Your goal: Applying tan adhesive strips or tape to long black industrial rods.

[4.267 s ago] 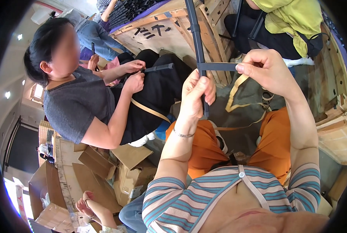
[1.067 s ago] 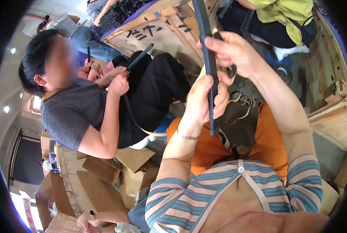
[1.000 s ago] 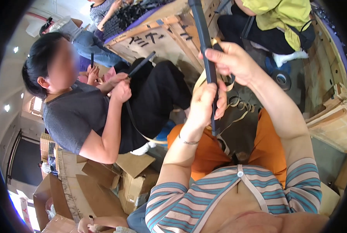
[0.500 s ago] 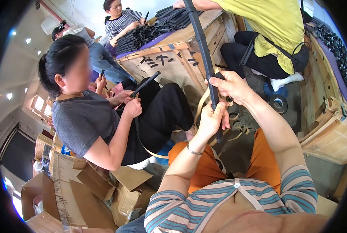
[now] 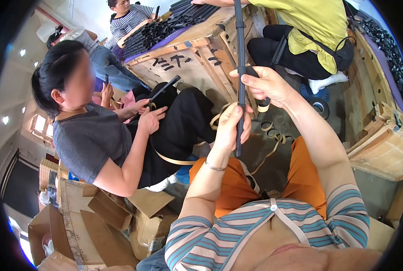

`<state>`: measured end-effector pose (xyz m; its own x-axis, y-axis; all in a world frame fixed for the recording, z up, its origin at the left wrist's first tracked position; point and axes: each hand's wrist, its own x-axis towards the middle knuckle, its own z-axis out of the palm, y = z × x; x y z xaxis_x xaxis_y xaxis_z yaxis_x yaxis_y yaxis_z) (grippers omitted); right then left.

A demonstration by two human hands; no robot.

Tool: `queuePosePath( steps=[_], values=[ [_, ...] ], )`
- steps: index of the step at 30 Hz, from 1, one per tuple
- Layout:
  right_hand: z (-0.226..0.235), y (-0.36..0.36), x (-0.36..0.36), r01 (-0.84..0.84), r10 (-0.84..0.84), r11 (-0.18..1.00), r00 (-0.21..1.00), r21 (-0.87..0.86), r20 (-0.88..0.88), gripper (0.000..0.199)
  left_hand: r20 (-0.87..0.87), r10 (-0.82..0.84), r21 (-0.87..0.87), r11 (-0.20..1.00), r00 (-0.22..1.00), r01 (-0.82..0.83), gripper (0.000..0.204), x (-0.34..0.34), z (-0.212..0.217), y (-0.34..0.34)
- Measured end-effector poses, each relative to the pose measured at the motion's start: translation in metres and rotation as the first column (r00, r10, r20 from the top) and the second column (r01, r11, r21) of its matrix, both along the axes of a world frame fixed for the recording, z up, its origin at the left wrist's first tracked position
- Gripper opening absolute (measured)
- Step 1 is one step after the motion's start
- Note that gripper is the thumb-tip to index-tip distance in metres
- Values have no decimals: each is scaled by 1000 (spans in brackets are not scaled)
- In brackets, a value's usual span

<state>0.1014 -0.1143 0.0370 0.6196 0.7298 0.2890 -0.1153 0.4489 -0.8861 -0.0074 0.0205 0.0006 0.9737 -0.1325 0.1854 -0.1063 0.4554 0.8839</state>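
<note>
A long thin black tube (image 5: 241,49), ringed with thicker collars, runs nearly upright in front of me. My left hand (image 5: 230,124) is closed round its lower part, a short length sticking out below the fingers. Higher up, my right hand (image 5: 269,86) pinches a strip of black tape (image 5: 264,107) with tan backing against the tube, its index finger reaching across behind the tube. The strip's loose end curls below the right hand. How far the tape is wrapped round the tube is hidden by my fingers.
Curled tan backing strips (image 5: 276,133) and a tape roll (image 5: 320,109) lie on the floor. A co-worker in grey (image 5: 95,131) sits at left with another black tube. Wooden crates (image 5: 165,67) bearing many black tubes stand ahead. Cardboard boxes (image 5: 147,226) are at lower left.
The tube has become more upright and shifted slightly left with both my hands. The right index finger now stretches across the tube. The co-worker's near hand has opened somewhat.
</note>
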Motion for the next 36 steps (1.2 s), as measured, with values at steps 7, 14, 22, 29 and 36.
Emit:
queuePosePath(
  steps=[7,14,22,29,36],
  values=[
    [-10,-4,7,93,-95,965,995,-243,4,28,339,480,272,774,809,-572,18,13,-6,17],
    [-17,-15,8,141,-128,870,990,-473,59,29,159,463,64,877,872,-477,24,17,13,38],
    [-13,-26,-5,208,-105,790,973,-576,207,22,189,540,37,831,820,-555,16,51,20,68],
    [-22,-28,0,164,-23,879,953,-447,303,22,168,524,103,833,835,-544,16,100,59,96],
    [-24,-28,5,103,98,825,942,-556,320,21,171,467,119,864,867,-489,17,150,94,123]
  ],
)
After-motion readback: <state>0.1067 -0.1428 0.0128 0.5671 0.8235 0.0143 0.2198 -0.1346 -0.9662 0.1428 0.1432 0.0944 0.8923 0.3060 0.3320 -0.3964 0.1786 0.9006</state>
